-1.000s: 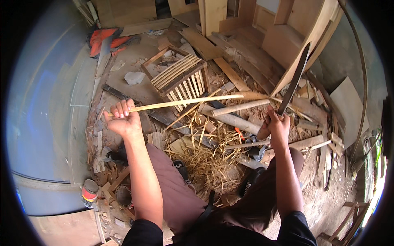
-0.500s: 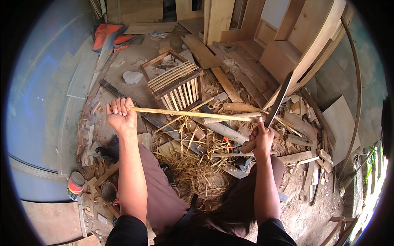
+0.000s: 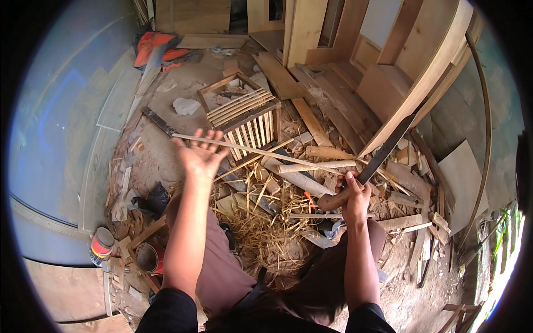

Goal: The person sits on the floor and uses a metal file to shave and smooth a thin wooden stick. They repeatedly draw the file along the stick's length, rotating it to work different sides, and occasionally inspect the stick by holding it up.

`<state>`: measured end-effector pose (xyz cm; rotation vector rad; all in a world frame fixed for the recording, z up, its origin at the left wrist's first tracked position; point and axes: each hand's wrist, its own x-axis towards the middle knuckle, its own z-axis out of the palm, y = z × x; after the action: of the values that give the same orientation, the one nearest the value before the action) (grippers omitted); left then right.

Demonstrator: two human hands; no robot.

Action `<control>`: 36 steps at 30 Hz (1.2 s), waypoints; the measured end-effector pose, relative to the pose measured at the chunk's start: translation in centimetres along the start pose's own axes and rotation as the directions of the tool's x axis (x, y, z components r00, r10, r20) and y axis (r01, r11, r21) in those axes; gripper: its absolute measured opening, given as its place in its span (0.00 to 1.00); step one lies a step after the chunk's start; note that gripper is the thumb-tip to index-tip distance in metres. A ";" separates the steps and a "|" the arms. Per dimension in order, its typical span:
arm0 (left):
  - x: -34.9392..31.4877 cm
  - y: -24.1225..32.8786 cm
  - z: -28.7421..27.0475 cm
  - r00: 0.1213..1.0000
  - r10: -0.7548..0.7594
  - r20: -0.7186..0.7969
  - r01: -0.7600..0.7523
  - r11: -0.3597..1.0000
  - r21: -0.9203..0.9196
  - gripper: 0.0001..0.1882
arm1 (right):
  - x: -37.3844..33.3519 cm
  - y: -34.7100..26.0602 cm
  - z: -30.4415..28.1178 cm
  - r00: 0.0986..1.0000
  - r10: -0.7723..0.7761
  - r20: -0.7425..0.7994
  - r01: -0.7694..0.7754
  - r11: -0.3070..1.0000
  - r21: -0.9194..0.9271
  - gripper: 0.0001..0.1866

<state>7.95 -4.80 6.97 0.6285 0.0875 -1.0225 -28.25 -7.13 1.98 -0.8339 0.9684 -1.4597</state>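
A thin bamboo strip [image 3: 277,156] slants across in front of me, its far end out past my left hand [image 3: 202,158]. That hand is open, palm up with the fingers spread, and the strip passes at its fingers; whether they touch is unclear. My right hand [image 3: 355,197] is closed around the wooden handle of a machete [image 3: 387,150], whose dark blade points up and away to the right. The strip's near end meets the thumb of that hand. Below lies a heap of pale shavings [image 3: 266,227] between my legs.
Beyond the strip stands a slatted wooden crate [image 3: 244,114]. Wood offcuts [image 3: 408,194] and a short pole [image 3: 316,166] litter the ground. A tall wooden cabinet frame [image 3: 383,83] stands at far right. Red tins [image 3: 150,258] sit at lower left, near a blue panel [image 3: 61,139].
My left hand has opened from its grip on the strip's end and moved right and slightly down. The strip now slopes more steeply. My right hand still holds the machete.
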 end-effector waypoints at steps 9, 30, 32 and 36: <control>-0.1 -5.1 -0.4 0.922 -0.075 0.379 -0.071 0.931 0.358 0.22 | -0.3 1.0 0.4 0.991 0.103 0.088 -0.107 0.993 0.053 0.09; 0.3 -2.9 0.2 0.866 0.075 0.495 -0.282 0.890 0.358 0.20 | -0.1 1.6 0.5 0.972 0.184 0.146 -0.181 0.983 -0.033 0.06; 0.3 -2.7 0.2 0.865 0.090 0.493 -0.297 0.884 0.360 0.20 | 0.0 1.5 0.4 0.978 0.141 0.154 -0.132 0.989 -0.067 0.06; 0.5 -2.2 0.2 0.859 0.156 0.488 -0.368 0.851 0.375 0.19 | 0.0 1.3 0.7 0.985 0.118 0.130 -0.095 0.981 -0.170 0.08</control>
<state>6.36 -6.11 5.94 0.7932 -0.6525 -0.8877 -27.05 -7.20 1.10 -0.9749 1.0208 -1.2255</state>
